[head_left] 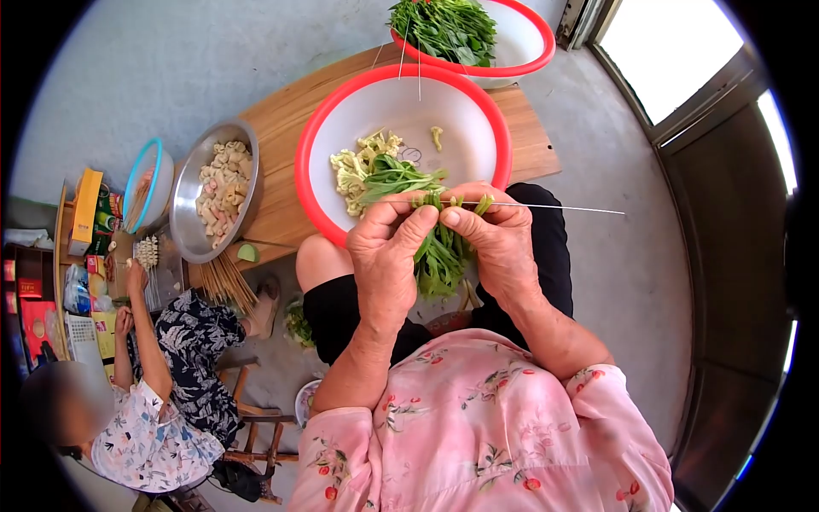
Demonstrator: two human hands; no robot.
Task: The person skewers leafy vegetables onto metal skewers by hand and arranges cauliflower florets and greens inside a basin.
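A thin metal skewer (580, 208) runs level between my two hands, above the near rim of a white basin with a red rim (503, 128). Stems of leafy greens (439, 263) are threaded on it, and their leaves hang down between my hands. My left hand (388, 247) is closed, pinching the stems and skewer between thumb and forefinger. Closed on the stems and skewer from the other side is my right hand (503, 243). More green leaves (397, 177) and pale yellow-green crinkled pieces (354, 175) lie in the basin.
The basin stands on a wooden board (290, 111). Behind it is another red-rimmed basin (533, 51) with greens. Leftward are a steel bowl (247, 183) of pale pieces, wooden sticks (229, 286) and a blue-rimmed tub (159, 200). A seated person (162, 435) works at lower left.
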